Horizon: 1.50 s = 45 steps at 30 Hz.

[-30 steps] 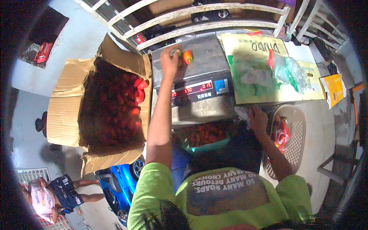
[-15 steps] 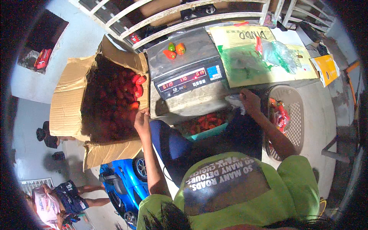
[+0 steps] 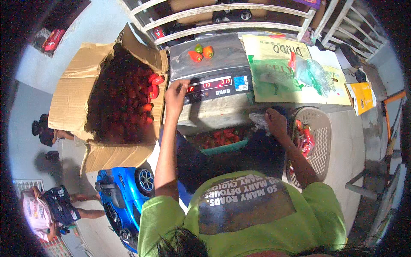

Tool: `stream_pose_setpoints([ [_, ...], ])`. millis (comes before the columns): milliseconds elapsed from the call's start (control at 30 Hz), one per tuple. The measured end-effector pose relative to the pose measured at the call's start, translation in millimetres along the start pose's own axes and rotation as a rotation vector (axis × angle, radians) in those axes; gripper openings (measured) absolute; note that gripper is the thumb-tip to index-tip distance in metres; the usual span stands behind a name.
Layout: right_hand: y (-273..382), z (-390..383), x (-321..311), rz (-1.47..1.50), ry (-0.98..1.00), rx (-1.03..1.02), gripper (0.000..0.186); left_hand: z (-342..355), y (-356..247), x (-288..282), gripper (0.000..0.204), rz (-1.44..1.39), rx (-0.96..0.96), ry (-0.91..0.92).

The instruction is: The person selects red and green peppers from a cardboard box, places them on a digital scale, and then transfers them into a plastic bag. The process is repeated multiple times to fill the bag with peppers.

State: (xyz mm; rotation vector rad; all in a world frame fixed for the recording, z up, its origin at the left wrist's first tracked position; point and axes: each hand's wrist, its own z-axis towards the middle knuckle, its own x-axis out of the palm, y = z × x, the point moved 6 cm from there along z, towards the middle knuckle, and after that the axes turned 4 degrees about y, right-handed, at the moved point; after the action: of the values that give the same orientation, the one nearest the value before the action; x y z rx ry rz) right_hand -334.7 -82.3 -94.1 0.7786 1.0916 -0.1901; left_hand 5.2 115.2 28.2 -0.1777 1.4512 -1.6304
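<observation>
My left hand (image 3: 175,97) is raised over the left end of a digital scale's display panel (image 3: 219,92). Its fingers are loosely bent and partly apart, with nothing visible in them. On the scale's dark plate (image 3: 180,60) lie a red pepper (image 3: 195,56), a green pepper (image 3: 198,49) and an orange pepper (image 3: 208,52). Lower right, my right hand (image 3: 276,123) grips a clear plastic bag (image 3: 258,121) above my right thigh. Between my knees sits a teal container (image 3: 224,148) holding red peppers (image 3: 222,138).
Left of the scale stands an open cardboard box (image 3: 70,92) of red peppers (image 3: 117,103). A perforated basket (image 3: 324,137) with bagged peppers (image 3: 305,139) is at right. Plastic bags (image 3: 314,75) lie on yellow sheets. A blue toy car (image 3: 122,199) and another person (image 3: 47,210) are lower left.
My left hand has moved up and forward from beside the box to the scale's display. My right hand still holds the plastic bag. The view has shifted slightly; the three peppers stay on the plate.
</observation>
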Motion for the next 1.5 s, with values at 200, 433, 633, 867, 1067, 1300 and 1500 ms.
stream_pose_setpoints([
  [200, 20.1, 10.5, -1.0, 0.051, -0.018, 0.035, 0.019, 102.3, 44.2, 15.3, 0.039, 0.293, 0.076, -0.350],
  [433, 22.4, 16.6, -4.2, -0.034, 0.168, 0.187, 0.021, 171.4, 51.7, 68.7, 0.051, 0.760, -0.153, -0.131],
  [633, 27.8, 24.7, -2.7, -0.003, 0.222, 0.169, 0.022, 193.4, 59.9, 72.5, 0.047, 0.850, -0.287, 0.031],
  [867, 27.2, 23.3, -2.8, -0.109, 0.157, 0.205, 0.023, 142.5, 14.7, 51.6, 0.043, 0.440, 0.075, -0.363],
  [1067, 15.6, 15.1, -0.1, -0.132, 0.097, 0.117, 0.026, 51.6, 36.9, -61.2, 0.045, 0.458, 0.172, -0.434],
  [1300, 22.8, 27.1, 1.5, -0.042, 0.142, 0.150, 0.028, 74.3, 160.2, -192.3, 0.031, 0.974, -0.548, -0.383],
  [1500, 2.5, 13.8, 12.8, -0.089, 0.013, 0.035, 0.026, 67.7, 152.2, -212.0, 0.030, 0.639, -0.364, -0.324],
])
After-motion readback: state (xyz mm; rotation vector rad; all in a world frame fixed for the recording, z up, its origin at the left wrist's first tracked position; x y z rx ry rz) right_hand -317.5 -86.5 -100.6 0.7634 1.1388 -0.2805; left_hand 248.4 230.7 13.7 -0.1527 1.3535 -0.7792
